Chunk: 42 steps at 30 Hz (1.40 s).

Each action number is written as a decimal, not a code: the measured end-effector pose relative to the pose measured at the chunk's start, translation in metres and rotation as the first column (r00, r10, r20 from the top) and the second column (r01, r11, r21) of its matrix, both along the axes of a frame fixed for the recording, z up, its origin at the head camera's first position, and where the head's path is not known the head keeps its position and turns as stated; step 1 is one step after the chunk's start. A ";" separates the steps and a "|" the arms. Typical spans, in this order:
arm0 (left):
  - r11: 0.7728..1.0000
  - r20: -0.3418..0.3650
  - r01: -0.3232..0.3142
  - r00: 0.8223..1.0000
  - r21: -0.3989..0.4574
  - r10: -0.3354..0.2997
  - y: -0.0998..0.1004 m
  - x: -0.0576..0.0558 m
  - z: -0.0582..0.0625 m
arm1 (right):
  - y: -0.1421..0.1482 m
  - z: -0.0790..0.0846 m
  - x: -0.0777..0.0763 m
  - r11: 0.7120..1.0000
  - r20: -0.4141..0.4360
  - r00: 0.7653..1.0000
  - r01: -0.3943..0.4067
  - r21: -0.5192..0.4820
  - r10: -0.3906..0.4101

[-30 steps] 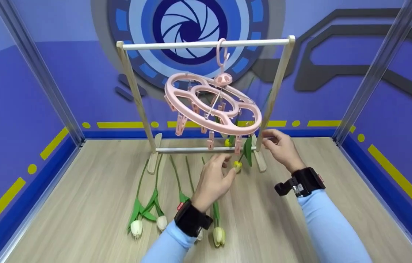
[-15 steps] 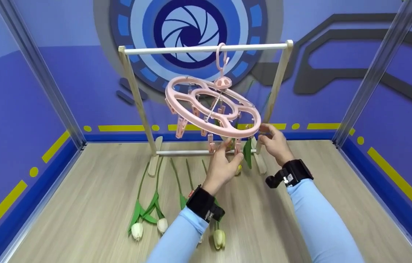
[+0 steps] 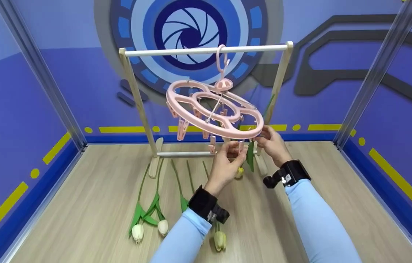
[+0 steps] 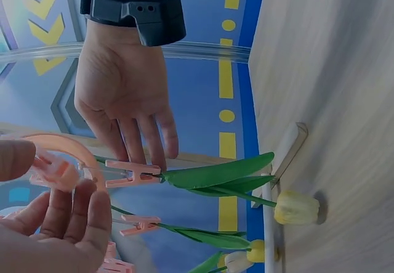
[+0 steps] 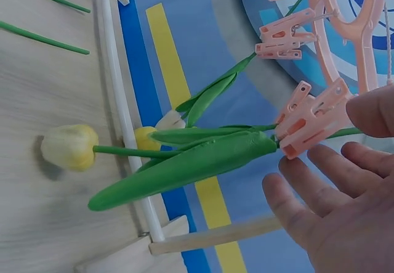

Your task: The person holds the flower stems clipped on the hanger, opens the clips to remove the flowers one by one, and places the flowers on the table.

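Note:
A pink round hanger (image 3: 206,126) with dangling clothespins hangs tilted from a rack (image 3: 176,52). My left hand (image 3: 224,164) pinches one clothespin (image 4: 58,171) at the hanger's front right between thumb and fingers. Beside it, my right hand (image 3: 275,146) has its fingers extended, fingertips right at another clothespin (image 5: 314,122), the thumb apart from them. That clothespin grips the stem of a pale yellow tulip (image 5: 68,146), which hangs blossom down with long green leaves. Behind it, a further clothespin (image 5: 286,36) holds another tulip stem.
Several tulips lie on the wooden table, among them a white one (image 3: 137,233) at the left and a yellowish one (image 3: 220,240) in front, partly behind my left forearm. The rack's lower bar (image 3: 184,154) and feet stand behind them.
My left hand has risen from near the yellow blossom to a clothespin and now pinches it. My right hand has shifted slightly left and up to the hanger's right edge.

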<state>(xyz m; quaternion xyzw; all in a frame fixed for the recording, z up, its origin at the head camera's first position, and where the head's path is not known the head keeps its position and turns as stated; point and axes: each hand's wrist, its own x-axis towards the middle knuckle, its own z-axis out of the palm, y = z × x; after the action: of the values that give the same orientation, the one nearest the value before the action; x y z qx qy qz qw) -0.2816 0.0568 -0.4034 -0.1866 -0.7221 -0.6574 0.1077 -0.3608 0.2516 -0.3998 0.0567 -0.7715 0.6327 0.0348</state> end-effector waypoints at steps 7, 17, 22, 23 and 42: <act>0.997 0.020 0.071 0.997 0.039 -0.072 -0.005 0.010 0.007 | 0.001 0.004 0.006 0.999 -0.013 1.000 -0.027 -0.018 0.027; 0.987 0.080 0.080 0.993 0.136 -0.091 -0.023 0.026 0.008 | 0.007 0.002 0.017 0.993 -0.079 0.990 -0.120 0.016 0.121; 0.979 0.096 0.068 0.991 0.193 -0.088 -0.035 0.032 0.007 | 0.005 0.001 0.024 0.983 -0.103 0.978 -0.180 0.029 0.182; 0.978 0.097 0.063 0.992 0.197 -0.083 -0.037 0.033 0.006 | 0.004 0.001 0.026 0.981 -0.104 0.976 -0.192 0.022 0.193; 0.955 0.063 0.029 0.997 0.294 -0.050 -0.073 0.041 -0.006 | -0.014 0.000 0.039 0.943 -0.049 0.944 -0.323 0.078 0.327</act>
<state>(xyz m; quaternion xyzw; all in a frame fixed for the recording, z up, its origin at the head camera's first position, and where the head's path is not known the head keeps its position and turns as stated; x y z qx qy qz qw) -0.2402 -0.0158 -0.4096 -0.1598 -0.6162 -0.7653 0.0958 -0.3217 0.2377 -0.4001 0.2036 -0.7717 0.6006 -0.0483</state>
